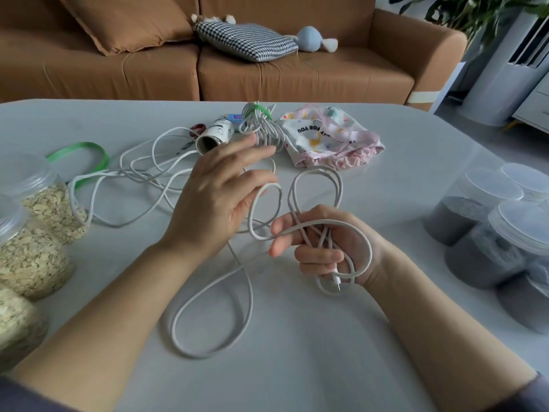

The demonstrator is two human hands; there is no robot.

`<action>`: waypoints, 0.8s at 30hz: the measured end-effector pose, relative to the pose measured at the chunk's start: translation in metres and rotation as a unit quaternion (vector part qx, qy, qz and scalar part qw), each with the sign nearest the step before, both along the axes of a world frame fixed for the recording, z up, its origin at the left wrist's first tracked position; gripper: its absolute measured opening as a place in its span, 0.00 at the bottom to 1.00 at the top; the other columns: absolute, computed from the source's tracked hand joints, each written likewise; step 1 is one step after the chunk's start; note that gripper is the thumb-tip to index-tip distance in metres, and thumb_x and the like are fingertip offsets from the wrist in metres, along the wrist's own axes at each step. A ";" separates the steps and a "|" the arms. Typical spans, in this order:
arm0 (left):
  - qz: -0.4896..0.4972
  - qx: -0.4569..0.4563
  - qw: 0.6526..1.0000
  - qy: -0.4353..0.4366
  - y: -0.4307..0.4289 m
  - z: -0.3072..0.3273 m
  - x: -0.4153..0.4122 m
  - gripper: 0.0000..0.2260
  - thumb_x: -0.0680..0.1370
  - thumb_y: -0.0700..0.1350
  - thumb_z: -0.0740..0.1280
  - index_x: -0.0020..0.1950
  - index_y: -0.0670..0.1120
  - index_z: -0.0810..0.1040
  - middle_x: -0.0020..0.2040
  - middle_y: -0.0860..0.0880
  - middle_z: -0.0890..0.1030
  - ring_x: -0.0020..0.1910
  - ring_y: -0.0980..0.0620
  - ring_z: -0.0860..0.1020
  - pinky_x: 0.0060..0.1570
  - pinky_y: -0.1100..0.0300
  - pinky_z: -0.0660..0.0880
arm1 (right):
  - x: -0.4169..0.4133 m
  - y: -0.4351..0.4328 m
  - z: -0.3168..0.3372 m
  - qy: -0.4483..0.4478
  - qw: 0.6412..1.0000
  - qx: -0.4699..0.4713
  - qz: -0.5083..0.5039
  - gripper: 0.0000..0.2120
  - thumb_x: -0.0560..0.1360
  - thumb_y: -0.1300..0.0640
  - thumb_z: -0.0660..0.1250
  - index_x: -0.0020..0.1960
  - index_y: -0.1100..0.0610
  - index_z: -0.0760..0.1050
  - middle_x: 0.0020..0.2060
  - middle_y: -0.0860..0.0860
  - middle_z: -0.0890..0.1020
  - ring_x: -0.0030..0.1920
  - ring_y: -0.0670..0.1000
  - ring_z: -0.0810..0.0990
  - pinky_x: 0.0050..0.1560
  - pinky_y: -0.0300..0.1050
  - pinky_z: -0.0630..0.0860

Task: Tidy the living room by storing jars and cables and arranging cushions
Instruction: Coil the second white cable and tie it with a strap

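Head view, table in foreground, sofa behind at 12 o'clock.

Right hand: palm up, just right of frame centre. Fingers curl round several gathered turns of the white cable. Loops stand out of the fist toward 12 o'clock. A plug end hangs from the heel of the hand toward 6 o'clock.

Left hand: back to camera, at 10 o'clock from the right hand, close but apart. Fingers spread and nearly straight, nothing enclosed. One cable strand runs past the thumb tip.

Cable slack: one big loop lies on the table at 7 o'clock from the right hand. More loose turns trail toward 10 o'clock, reaching the oat jars at the left edge.

Second cable bundle, bound by a green tie, lies at 12 o'clock from the left hand. Printed drawstring pouch just right of it. A small jar lies on its side left of the bundle. Green ribbon at 10 o'clock.

Dark-filled jars cluster at 3 o'clock, lids on.

On the sofa: brown cushion, houndstooth cushion.
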State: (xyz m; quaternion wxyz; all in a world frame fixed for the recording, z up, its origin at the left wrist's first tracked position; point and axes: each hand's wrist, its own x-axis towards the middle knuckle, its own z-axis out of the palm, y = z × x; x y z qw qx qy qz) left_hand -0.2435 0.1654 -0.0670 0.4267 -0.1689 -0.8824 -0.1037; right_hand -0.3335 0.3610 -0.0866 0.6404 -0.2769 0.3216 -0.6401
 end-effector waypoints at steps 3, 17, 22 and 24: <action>-0.033 0.014 0.999 -0.027 -0.002 0.001 0.002 0.10 0.80 0.37 0.63 0.61 0.37 0.76 0.68 0.44 0.74 0.71 0.44 0.69 0.66 0.45 0.68 | 0.002 0.000 0.000 0.005 1.000 -0.024 -0.006 0.14 0.73 0.63 0.63 0.57 0.64 0.78 0.51 0.62 0.83 0.22 0.40 0.72 0.25 0.34 0.67; 0.014 0.035 0.999 -0.020 0.002 0.002 0.008 0.08 0.81 0.38 0.61 0.53 0.39 0.79 0.52 0.43 0.81 0.49 0.42 0.79 0.47 0.47 0.75 | 0.018 0.006 0.009 0.095 0.995 0.011 0.039 0.22 0.71 0.56 0.71 0.63 0.58 0.73 0.47 0.57 0.83 0.28 0.44 0.71 0.32 0.36 0.72; -0.031 0.133 0.986 -0.099 0.011 -0.004 0.009 0.08 0.79 0.35 0.59 0.55 0.44 0.74 0.46 0.49 0.79 0.42 0.54 0.76 0.40 0.55 0.73 | 0.022 0.002 0.011 0.161 0.984 0.017 0.070 0.23 0.69 0.54 0.75 0.60 0.60 0.74 0.38 0.54 0.78 0.32 0.47 0.74 0.40 0.43 0.77; -0.046 0.129 0.987 -0.089 0.013 -0.001 0.006 0.12 0.77 0.32 0.57 0.56 0.46 0.71 0.46 0.52 0.73 0.40 0.55 0.75 0.38 0.54 0.73 | 0.025 0.001 0.013 0.160 0.983 0.028 0.088 0.22 0.70 0.56 0.74 0.61 0.61 0.73 0.38 0.53 0.76 0.33 0.48 0.75 0.41 0.44 0.79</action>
